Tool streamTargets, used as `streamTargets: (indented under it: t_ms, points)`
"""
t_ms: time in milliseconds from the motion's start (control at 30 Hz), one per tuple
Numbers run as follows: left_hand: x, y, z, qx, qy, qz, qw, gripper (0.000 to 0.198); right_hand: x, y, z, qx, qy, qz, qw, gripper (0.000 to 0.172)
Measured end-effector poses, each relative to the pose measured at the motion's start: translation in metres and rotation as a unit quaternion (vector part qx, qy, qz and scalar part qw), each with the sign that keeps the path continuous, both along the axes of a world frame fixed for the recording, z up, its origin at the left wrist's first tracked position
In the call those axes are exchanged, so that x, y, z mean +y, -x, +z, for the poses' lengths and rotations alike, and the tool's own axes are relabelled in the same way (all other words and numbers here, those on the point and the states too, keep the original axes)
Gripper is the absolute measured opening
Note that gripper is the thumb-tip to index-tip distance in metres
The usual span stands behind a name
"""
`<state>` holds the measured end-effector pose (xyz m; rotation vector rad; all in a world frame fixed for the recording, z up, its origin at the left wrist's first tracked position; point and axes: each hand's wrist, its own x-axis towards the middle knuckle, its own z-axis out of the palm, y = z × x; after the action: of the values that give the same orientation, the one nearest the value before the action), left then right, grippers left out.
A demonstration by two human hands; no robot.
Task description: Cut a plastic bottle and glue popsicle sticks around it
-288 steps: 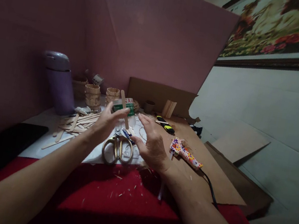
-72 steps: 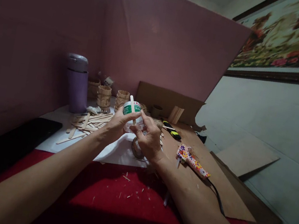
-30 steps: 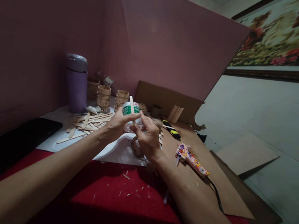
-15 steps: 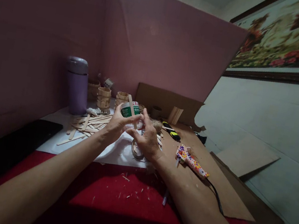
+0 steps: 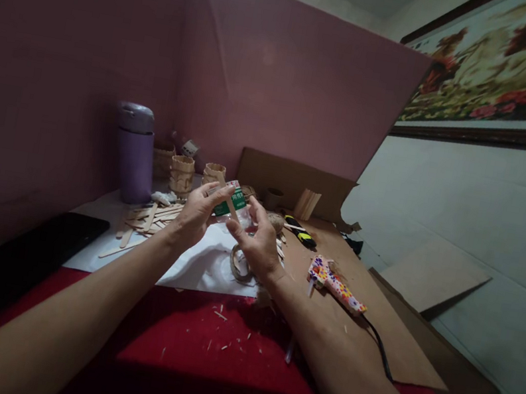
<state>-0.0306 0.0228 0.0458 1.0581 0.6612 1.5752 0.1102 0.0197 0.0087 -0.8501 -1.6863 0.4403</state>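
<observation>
Between my hands, above the white paper, is a small clear plastic container (image 5: 239, 200) with a green printed label, tilted. A flat wooden craft stick (image 5: 231, 209) lies across its side. My left hand (image 5: 195, 217) is closed on the container from the left, its thumb pressed over the stick's upper part. On the other side, my right hand (image 5: 259, 242) grips the container, thumb near the stick's lower end. A roll of tape (image 5: 235, 265) lies on the paper just below, partly hidden by my right hand. Loose craft sticks (image 5: 152, 219) are piled to the left.
Stick-covered cups (image 5: 181, 175) and a purple bottle (image 5: 134, 162) stand behind on the left. A flowered glue gun (image 5: 335, 286) with a black cord and a yellow-black utility knife (image 5: 301, 231) lie on cardboard (image 5: 373, 336) at right. Wood scraps dot the red cloth (image 5: 196, 354).
The container has turned and tipped in my hands, and the stick with it. My left hand has shifted slightly left and lower. Both hands keep their hold.
</observation>
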Motion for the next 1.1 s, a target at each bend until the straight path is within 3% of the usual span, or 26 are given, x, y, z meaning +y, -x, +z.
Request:
streamTargets:
  t_ms: [200, 333, 533, 667, 800, 900, 1100]
  points:
    - [-0.001, 0.000, -0.001, -0.004, 0.001, -0.019, 1.000, 0.042, 0.003, 0.003, -0.002, 0.062, 0.065, 0.060, 0.994, 0.061]
    - [0.001, 0.002, 0.001, -0.025, 0.000, -0.022, 0.999, 0.044, 0.004, 0.002, -0.002, 0.064, 0.065, 0.067, 0.994, 0.065]
    - [0.006, 0.004, 0.001, -0.080, 0.009, -0.034, 0.996, 0.039, 0.000, 0.004, -0.002, 0.078, 0.073, 0.074, 0.992, 0.088]
    - [0.006, -0.001, -0.003, -0.063, 0.008, -0.039, 0.997, 0.042, 0.000, 0.006, -0.003, 0.084, 0.062, 0.040, 0.994, 0.083]
    - [0.007, 0.002, -0.001, -0.036, -0.007, 0.035, 0.999, 0.050, 0.003, 0.004, -0.005, 0.109, 0.073, 0.038, 0.991, 0.079]
    - [0.010, 0.009, 0.003, -0.058, -0.058, 0.094, 0.992, 0.043, 0.005, 0.002, -0.006, 0.110, 0.071, 0.037, 0.991, 0.075]
    - [0.014, 0.013, 0.004, -0.047, -0.091, 0.109, 0.989, 0.030, 0.005, -0.001, -0.006, 0.075, 0.048, 0.019, 0.996, 0.071]
